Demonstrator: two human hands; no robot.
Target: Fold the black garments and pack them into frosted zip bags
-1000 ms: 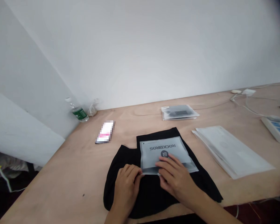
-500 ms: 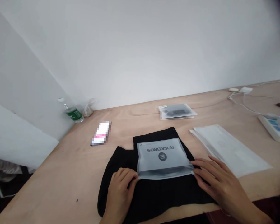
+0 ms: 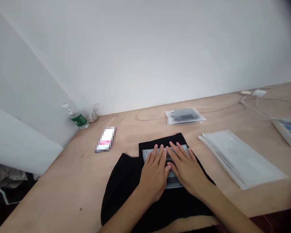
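Note:
A frosted plastic pouch point(image 3: 174, 183) lies on a black cloth point(image 3: 121, 181) near the table's front edge. Both hands rest on top of the pouch, side by side, and hide most of its print. My left hand point(image 3: 153, 174) lies flat on its left half, fingers stretched away from me. On the right half my right hand point(image 3: 188, 168) is spread, its thumb meeting the left thumb near the middle. Neither hand grips anything.
Behind the cloth lies a filled clear pouch point(image 3: 185, 116). Flat white pouches point(image 3: 242, 158) are stacked at the right, near a power strip point(image 3: 288, 132) with cables. A phone point(image 3: 106, 139), a bottle point(image 3: 79, 119) and a small bag point(image 3: 92, 116) stand or lie at the left.
Both hands have moved inward and forward from the pouch's lower corners onto its top. They let go of the corners and now lie flat, covering the print.

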